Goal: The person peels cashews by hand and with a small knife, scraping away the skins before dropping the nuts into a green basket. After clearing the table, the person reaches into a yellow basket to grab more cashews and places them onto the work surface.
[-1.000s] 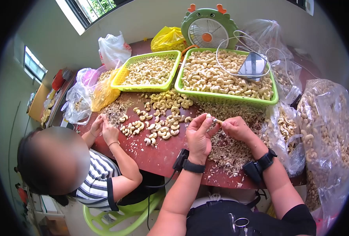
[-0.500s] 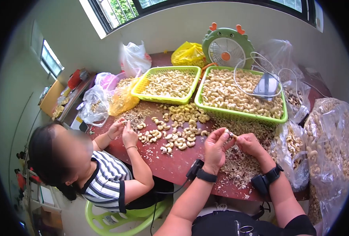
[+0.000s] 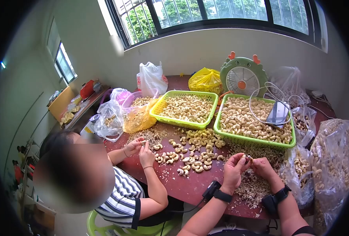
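Observation:
My left hand (image 3: 234, 170) pinches a pale cashew (image 3: 245, 156) between thumb and fingertips, above the table's front right part. Close against it, my right hand (image 3: 263, 168) is closed in a pinch at the same nut. A small dark tip shows between the two hands, too small to name. Beneath them lies a heap of brown skin crumbs (image 3: 251, 192). Loose cashews (image 3: 198, 160) are spread on the red table (image 3: 174, 179) to the left of my hands, with a yellower pile (image 3: 206, 137) behind them.
Two green baskets of cashews, a smaller one (image 3: 200, 125) and a larger one (image 3: 257, 144), stand behind; a phone (image 3: 278, 113) rests on the larger. A fan (image 3: 243, 76) is at the back. Nut-filled bags (image 3: 332, 157) line the right. At left sits a co-worker (image 3: 123, 192), hands raised.
The view has tilted up and turned left, so everything sits lower and further right. My hands stay together at the nut. The co-worker's head has leaned towards the camera.

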Demonstrator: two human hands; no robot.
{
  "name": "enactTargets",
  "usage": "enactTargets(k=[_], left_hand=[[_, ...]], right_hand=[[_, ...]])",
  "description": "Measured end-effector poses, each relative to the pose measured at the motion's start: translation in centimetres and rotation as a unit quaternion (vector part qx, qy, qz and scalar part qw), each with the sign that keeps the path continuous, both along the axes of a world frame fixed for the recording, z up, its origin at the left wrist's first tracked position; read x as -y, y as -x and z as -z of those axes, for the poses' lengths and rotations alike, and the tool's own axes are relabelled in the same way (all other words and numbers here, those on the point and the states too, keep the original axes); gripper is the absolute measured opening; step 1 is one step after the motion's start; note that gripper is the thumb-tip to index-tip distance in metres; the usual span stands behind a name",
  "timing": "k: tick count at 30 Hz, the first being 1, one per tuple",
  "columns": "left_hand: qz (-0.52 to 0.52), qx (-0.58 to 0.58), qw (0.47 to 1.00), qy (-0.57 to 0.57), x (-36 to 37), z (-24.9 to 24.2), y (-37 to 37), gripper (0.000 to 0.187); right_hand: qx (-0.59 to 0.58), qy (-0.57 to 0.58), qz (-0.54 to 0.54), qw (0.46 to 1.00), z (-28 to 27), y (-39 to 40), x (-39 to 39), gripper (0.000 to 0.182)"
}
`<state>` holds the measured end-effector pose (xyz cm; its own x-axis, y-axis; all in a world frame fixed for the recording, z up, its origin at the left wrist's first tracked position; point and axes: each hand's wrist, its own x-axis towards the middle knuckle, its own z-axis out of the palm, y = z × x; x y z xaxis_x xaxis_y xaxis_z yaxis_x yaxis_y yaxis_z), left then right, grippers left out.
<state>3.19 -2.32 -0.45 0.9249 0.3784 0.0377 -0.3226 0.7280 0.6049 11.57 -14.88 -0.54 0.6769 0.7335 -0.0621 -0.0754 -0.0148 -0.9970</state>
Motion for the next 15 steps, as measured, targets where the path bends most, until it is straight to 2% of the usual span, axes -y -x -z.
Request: enactTargets(k=[3,10,15], left_hand=[[-0.012,0.005,1.0,0.022,0.1,0.0,0.2,0.015],[-0.087,-0.072,0.993,0.033,-0.3,-0.9,0.5,0.016],[-0.086,-0.08,0.993,0.032,-0.7,-0.9,0.5,0.015]], right_hand=[[0.0,0.013,0.004,1.0,0.4,-0.2,0.0,0.041],[0.019,0.079,0.036,0.996,-0.8,0.5,-0.3,0.041],[0.029,0.074,0.049,0.996,-0.7,0.7,-0.6,0.042]])
